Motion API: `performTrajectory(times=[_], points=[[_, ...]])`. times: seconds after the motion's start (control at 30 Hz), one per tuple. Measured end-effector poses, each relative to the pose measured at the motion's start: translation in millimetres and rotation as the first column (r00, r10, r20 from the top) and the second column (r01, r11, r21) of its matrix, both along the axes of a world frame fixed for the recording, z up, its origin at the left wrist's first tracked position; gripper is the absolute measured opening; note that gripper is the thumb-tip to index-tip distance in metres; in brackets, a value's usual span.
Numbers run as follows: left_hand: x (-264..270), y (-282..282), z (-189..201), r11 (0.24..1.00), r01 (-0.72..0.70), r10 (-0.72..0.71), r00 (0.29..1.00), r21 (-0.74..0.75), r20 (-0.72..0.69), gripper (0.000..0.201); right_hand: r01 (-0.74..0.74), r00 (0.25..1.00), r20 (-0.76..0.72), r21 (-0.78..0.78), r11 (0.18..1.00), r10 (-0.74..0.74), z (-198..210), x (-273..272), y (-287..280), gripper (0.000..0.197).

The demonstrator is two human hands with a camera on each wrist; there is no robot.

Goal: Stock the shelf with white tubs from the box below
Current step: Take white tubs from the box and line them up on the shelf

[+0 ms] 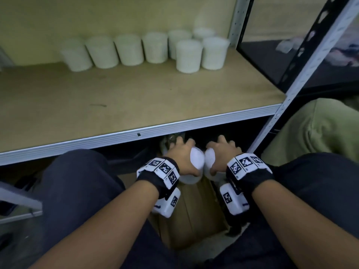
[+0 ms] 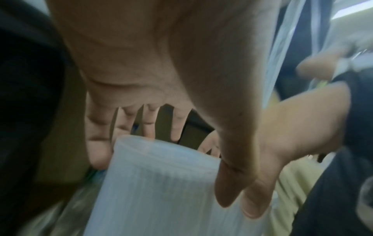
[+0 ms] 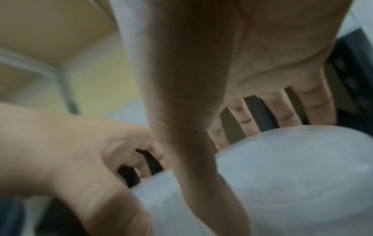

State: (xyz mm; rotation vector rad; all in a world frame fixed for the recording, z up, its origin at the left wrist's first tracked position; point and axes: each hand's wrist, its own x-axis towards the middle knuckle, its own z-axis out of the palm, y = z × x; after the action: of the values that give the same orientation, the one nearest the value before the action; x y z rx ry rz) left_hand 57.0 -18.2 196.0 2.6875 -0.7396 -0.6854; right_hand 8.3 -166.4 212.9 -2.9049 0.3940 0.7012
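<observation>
Below the shelf's front edge, my left hand (image 1: 182, 154) grips a white ribbed tub (image 1: 195, 162) from above, thumb on its near side. Right beside it, my right hand (image 1: 223, 152) grips a second white tub (image 1: 208, 159) the same way. The two tubs nearly touch over the open cardboard box (image 1: 194, 214) between my knees. In the left wrist view the fingers spread behind the tub (image 2: 157, 183) and the thumb presses its side. The right wrist view is blurred but shows the thumb across a tub (image 3: 292, 175). Several white tubs (image 1: 153, 47) stand in a row at the shelf's back.
The wooden shelf board (image 1: 116, 98) lies bare in front of the tub row, edged by a metal rail (image 1: 174, 125). A perforated metal upright (image 1: 303, 78) stands at the right. My dark-trousered knees flank the box. An olive cloth bundle (image 1: 320, 129) sits to the right.
</observation>
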Motion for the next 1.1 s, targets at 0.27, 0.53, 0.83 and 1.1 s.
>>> performTrajectory(times=[0.27, 0.53, 0.83, 1.1], points=[[-8, 19, 89, 0.987, 0.062, -0.042, 0.99, -0.148, 0.131, 0.077, -0.01, 0.986, 0.168, 0.053, 0.999, 0.001, 93, -22, -2, 0.085], [-2, 43, 153, 0.958, 0.042, 0.041, 0.959, -0.284, 0.281, 0.069, -0.048, 0.91, 0.415, 0.129, 0.991, -0.01, 155, -20, 9, 0.083], [35, 74, 165, 0.924, -0.072, 0.214, 0.912, -0.376, 0.35, 0.058, -0.152, 0.829, 0.559, 0.198, 0.968, 0.016, 163, 28, 38, 0.052], [61, 88, 143, 0.922, -0.177, 0.297, 0.895, -0.346, 0.333, 0.057, -0.159, 0.829, 0.559, 0.247, 0.956, -0.006, 129, 71, 54, 0.064]])
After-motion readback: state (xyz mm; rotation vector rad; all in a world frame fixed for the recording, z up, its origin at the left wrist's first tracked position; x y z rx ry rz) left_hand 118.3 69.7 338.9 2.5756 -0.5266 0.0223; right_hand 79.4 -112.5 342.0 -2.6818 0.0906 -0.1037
